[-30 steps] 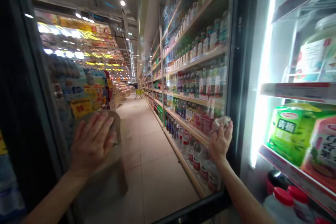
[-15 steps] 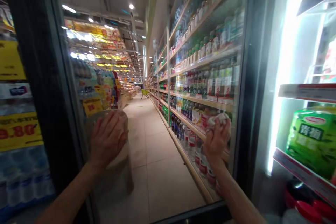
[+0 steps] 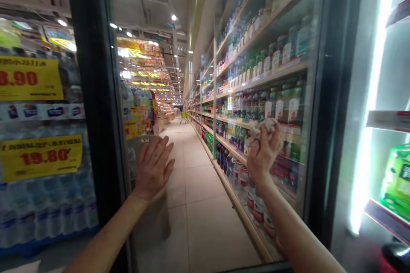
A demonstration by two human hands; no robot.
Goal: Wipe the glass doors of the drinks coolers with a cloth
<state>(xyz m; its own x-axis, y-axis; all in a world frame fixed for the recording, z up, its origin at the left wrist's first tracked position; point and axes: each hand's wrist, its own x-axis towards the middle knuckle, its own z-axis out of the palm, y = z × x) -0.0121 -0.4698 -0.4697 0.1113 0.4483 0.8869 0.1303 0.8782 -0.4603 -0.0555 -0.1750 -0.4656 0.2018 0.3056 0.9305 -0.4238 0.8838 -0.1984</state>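
A glass door (image 3: 205, 204) in a dark frame stands in front of me, with a shop aisle showing through it. My right hand (image 3: 265, 153) presses a crumpled whitish cloth (image 3: 268, 127) to the right part of the pane, its fingers bent over it. Lower left on the glass, my left hand (image 3: 154, 168) is flat with the fingers stretched and holds nothing. Behind that hand a pale stool-like shape (image 3: 165, 213) shows through or in the glass, partly hidden.
Left of the door frame (image 3: 92, 94) are stacked packs of water bottles (image 3: 48, 217) under yellow price signs (image 3: 41, 158). On the right, a lit cooler shelf (image 3: 389, 120) holds a green package (image 3: 397, 179). Shelves of bottles (image 3: 256, 68) line the aisle beyond the glass.
My right hand has slid the cloth a little upward on the glass. The view has turned left, and my left hand's fingers are more spread.
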